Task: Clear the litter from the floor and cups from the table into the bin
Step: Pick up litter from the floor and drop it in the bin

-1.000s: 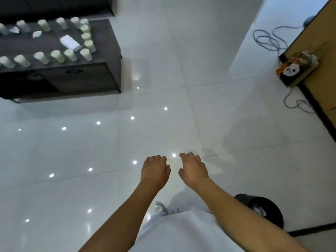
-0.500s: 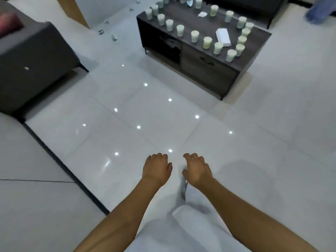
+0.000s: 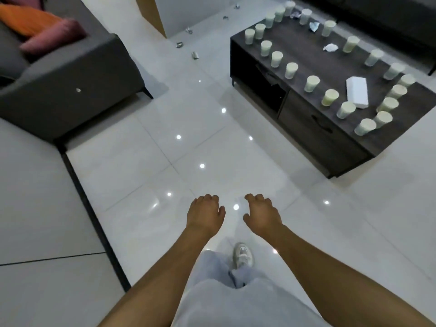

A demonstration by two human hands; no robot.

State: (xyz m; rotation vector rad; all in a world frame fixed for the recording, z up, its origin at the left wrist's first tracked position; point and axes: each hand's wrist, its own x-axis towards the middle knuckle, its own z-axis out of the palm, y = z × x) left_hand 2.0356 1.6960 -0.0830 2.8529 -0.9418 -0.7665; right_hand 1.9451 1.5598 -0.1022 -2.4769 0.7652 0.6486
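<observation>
Looking down through the head camera, both bare hands hang out front over the glossy white tiled floor (image 3: 146, 166), holding nothing: the left hand (image 3: 204, 215) and the right hand (image 3: 260, 217) each have fingers loosely curled and relaxed.

Judging by how things lie, the clearing is barely begun. The dark wooden counter (image 3: 313, 67) at upper right carries a ring of pale green-white paper cups (image 3: 312, 83) standing upright along its edges, plus a flat white box (image 3: 357, 91) and some crumpled white paper scraps (image 3: 330, 47). Small silvery crumpled litter pieces (image 3: 195, 55) lie scattered on the floor well apart from the hands, between the grey fabric sofa (image 3: 70, 74) and the counter. No bin shows in this view, so where it stands cannot be told.

No brand, label or writing is legible anywhere; the box looks blank.
</observation>
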